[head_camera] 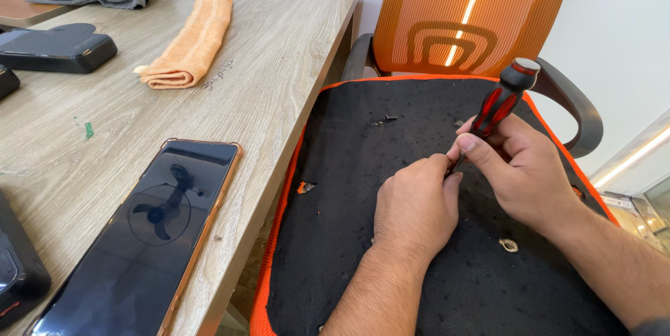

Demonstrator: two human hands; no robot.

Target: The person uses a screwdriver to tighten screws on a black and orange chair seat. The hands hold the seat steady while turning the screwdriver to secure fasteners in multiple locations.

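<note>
— On the seat, what are the hands doing?

— The right hand is gripping the screwdriver, fingers clenched round its handle, tip hidden just under the left fingers. The left hand is pinching at the tip; what it holds I cannot tell.

— Which step?

— Probably seating the tip; next it is needing steady downward pressure. A loose screw is lying beyond the fingers.

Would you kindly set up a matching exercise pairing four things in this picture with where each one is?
Things:
1. screwdriver
2. orange towel
3. phone
4. loose screw

Places:
A. face up at the desk's near edge
B. lying on the black chair seat
C. gripped in the right hand
D. folded, farther back on the desk

Pairs: 1-C, 2-D, 3-A, 4-B
</note>
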